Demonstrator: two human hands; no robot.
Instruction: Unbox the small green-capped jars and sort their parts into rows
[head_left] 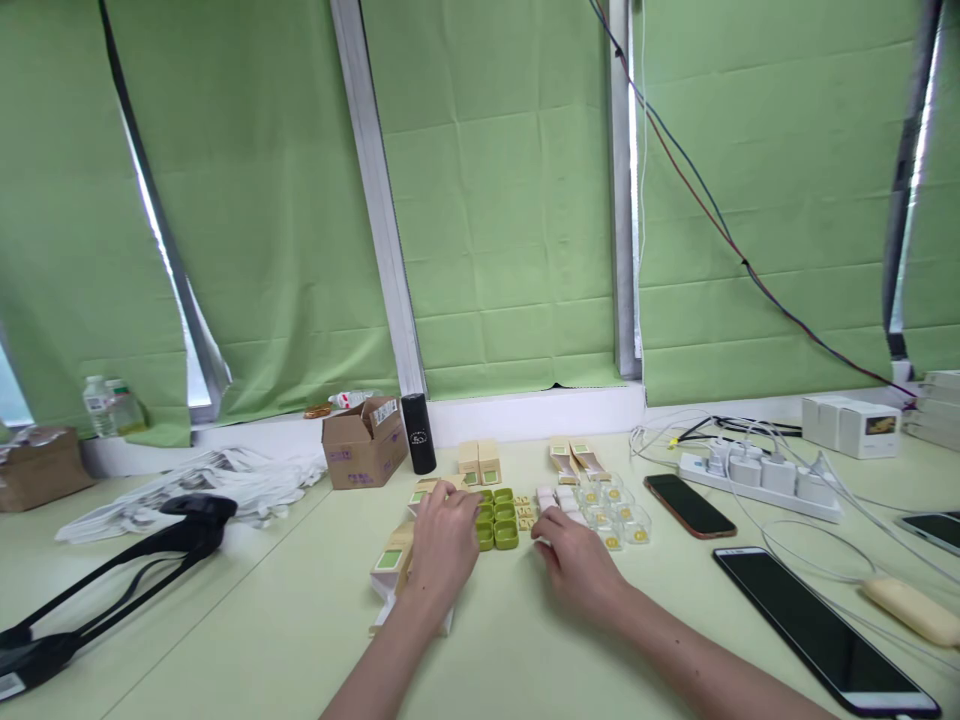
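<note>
My left hand rests on the pale green table, fingers curled against a cluster of small green cases; whether it grips one is hidden. Under its wrist lie flat beige boxes with green labels. My right hand lies palm down to the right of the green cases, fingers bent near small white pieces. Several clear plastic cases with yellow dots sit just beyond it. Upright beige boxes and opened beige boxes stand further back.
A brown cardboard box and a black cylinder stand at the back left. A black strap device lies at left. Phones, a tablet, a power strip with chargers and cables fill the right.
</note>
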